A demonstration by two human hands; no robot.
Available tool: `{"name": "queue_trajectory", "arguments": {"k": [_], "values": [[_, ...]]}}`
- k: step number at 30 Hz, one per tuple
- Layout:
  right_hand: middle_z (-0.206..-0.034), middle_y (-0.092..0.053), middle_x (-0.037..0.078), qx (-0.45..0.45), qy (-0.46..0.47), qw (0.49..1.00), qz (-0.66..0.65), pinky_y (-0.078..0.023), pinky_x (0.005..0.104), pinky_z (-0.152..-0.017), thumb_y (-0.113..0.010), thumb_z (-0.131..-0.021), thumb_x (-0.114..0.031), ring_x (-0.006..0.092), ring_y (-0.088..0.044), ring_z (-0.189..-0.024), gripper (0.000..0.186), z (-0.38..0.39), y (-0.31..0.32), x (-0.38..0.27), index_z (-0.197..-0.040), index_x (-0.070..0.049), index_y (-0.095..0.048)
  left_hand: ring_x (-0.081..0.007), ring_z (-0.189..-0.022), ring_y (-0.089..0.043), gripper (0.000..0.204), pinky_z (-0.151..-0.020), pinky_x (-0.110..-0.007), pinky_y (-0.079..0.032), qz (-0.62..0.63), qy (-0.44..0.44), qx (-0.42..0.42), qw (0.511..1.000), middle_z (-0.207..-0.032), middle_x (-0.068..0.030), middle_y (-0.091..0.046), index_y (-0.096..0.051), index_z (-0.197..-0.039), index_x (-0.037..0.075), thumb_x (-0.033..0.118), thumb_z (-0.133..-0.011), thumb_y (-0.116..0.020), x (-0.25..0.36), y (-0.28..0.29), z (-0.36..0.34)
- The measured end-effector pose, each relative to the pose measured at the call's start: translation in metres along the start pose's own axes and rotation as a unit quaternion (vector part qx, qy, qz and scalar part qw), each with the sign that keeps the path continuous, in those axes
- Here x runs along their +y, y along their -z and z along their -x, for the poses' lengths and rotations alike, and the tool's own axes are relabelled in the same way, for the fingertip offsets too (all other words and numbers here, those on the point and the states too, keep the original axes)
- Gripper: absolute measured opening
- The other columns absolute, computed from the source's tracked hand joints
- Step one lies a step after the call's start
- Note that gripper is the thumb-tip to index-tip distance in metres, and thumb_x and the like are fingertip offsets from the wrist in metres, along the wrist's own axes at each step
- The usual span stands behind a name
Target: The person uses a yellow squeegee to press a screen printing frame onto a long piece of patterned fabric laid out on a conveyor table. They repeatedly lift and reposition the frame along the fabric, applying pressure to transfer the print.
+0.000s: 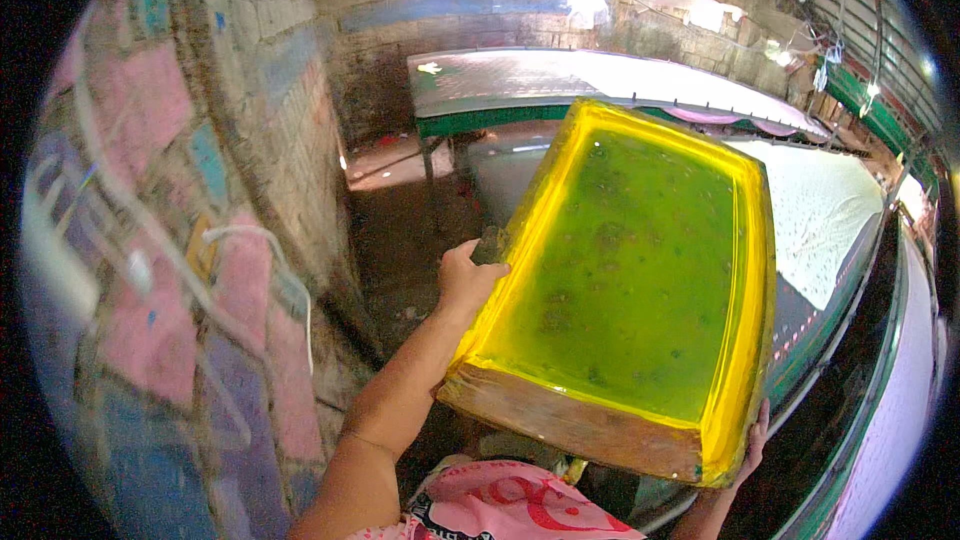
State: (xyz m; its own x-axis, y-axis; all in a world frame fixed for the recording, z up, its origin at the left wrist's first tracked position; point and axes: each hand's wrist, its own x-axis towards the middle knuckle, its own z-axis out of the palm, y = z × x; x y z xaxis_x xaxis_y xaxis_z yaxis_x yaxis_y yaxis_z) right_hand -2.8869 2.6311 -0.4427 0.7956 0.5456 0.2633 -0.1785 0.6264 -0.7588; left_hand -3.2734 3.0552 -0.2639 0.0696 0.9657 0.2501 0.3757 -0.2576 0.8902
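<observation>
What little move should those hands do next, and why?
Perhaps ease the yellow-edged green panel right, toward the white sheet: the left hand and right hand hold opposite sides, and the sheet spreads out just beyond its right edge.

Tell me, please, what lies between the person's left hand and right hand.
In the head view, the yellow-edged frame with its green panel lies between the left hand and the right hand.
</observation>
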Motion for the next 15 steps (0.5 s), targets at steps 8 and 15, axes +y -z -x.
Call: {"name": "queue_trajectory", "arguments": {"k": [8, 15], "values": [[-0.172, -0.044, 0.022, 0.029, -0.054, 0.998, 0.018, -0.039, 0.0537, -0.128, -0.055, -0.104, -0.039, 0.0425, -0.05, -0.153, 0.079, -0.02, -0.014, -0.009, -0.174, -0.007, -0.035, -0.031, -0.099, -0.08, 0.063, -0.093, -0.039, -0.06, -0.045, -0.035, -0.068, 0.996, -0.112, -0.0217, -0.083, -0.079, -0.129, -0.003, 0.02, -0.072, -0.095, 0.025, -0.055, -0.071], [-0.166, -0.051, 0.02, 0.059, -0.035, 0.997, 0.039, -0.044, 0.0503, -0.125, -0.057, -0.103, -0.035, 0.0394, -0.056, -0.147, 0.076, -0.138, -0.081, 0.072, -0.169, -0.003, -0.04, -0.0281, -0.095, -0.08, 0.068, -0.092, -0.039, -0.062, -0.095, -0.102, 0.011, 0.99, -0.11, -0.0222, -0.083, -0.079, -0.126, -0.006, 0.025, -0.067, -0.096, -0.05, -0.15, -0.194]]}}
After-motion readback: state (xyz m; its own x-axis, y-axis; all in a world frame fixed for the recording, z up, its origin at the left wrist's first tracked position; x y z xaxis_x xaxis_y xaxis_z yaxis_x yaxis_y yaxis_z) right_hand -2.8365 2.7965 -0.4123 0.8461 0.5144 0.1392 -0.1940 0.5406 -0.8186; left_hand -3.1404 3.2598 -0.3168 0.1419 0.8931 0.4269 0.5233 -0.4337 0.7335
